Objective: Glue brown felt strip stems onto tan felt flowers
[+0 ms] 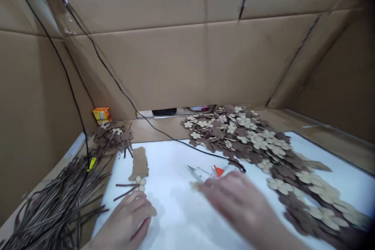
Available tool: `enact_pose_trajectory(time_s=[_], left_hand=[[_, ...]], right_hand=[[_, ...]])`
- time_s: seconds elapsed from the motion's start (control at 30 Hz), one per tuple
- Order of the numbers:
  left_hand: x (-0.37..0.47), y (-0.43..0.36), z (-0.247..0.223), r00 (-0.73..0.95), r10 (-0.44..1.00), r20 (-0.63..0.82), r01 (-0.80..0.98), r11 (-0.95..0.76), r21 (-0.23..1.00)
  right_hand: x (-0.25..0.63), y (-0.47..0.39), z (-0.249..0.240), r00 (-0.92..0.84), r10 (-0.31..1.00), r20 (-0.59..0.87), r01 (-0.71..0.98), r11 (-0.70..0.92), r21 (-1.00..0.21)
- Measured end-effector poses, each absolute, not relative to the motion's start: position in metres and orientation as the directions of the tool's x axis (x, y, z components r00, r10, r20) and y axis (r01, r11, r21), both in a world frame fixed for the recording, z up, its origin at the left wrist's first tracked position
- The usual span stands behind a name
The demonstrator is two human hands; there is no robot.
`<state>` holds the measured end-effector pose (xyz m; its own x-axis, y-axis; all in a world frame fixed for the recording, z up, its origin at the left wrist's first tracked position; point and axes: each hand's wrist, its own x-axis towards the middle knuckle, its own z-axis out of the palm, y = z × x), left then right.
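My left hand [131, 215] rests low on the white sheet [175, 211], its fingers curled and their undersides hidden. Just beyond its knuckles shows a cream flower cutout [140, 182], and two thin brown strips [125, 192] stick out to the left beside it. Whatever the curled fingers hold is out of sight. To the right, my right hand [234, 199] is smeared by motion. Right behind it lies a clear bottle with a pointed metal tip [191, 168] and an orange-red part [218, 170]. I cannot see whether the right fingers touch the bottle.
Brown and cream flower cutouts [258, 140] form a large heap along the right. Many brown strips [58, 199] lie at the left, below a smaller flower pile [109, 134]. A torn brown piece [140, 163], an orange box [102, 115], a black cable [123, 93] and cardboard walls [175, 66] surround the sheet.
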<state>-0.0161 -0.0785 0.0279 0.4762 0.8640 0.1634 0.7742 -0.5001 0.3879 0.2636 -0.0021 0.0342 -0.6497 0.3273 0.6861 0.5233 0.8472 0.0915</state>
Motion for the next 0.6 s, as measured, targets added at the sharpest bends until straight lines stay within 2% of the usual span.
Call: enact_pose_trajectory(time_s=[0.07,0.13,0.2,0.27,0.33,0.37,0.43,0.5,0.6], left_hand=[[-0.011,-0.089,0.025,0.508,0.845,0.168,0.762,-0.532,0.37],[-0.008,-0.1,0.019,0.532,0.826,0.184,0.763,-0.562,0.319],[-0.007,-0.111,0.013,0.546,0.812,0.206,0.78,-0.582,0.23],[-0.011,-0.121,0.008,0.541,0.808,0.234,0.803,-0.579,0.141],[-0.019,-0.13,0.007,0.508,0.821,0.259,0.837,-0.541,0.074],[-0.025,-0.133,0.007,0.478,0.836,0.271,0.86,-0.508,0.05],[-0.04,-0.138,0.008,0.377,0.879,0.293,0.917,-0.398,0.014],[-0.057,-0.143,0.008,0.205,0.934,0.291,0.976,-0.217,0.009],[-0.08,-0.151,0.009,-0.071,0.98,0.185,0.997,0.066,0.033]], right_hand=[[0.233,-0.033,0.014,-0.782,0.323,0.533,0.477,0.861,0.178],[0.222,-0.049,0.004,-0.806,0.387,0.449,0.5,0.85,0.164],[0.232,-0.044,0.008,-0.794,0.416,0.443,0.534,0.826,0.18],[0.262,-0.023,0.019,-0.797,0.393,0.459,0.545,0.796,0.264],[0.299,0.009,0.023,-0.759,0.398,0.516,0.593,0.75,0.293],[0.317,0.026,0.02,-0.745,0.398,0.535,0.608,0.735,0.3],[0.345,0.056,0.005,-0.726,0.499,0.474,0.653,0.716,0.246],[0.362,0.077,-0.018,-0.726,0.591,0.352,0.673,0.717,0.183],[0.365,0.091,-0.051,-0.766,0.571,0.295,0.626,0.767,0.141]])
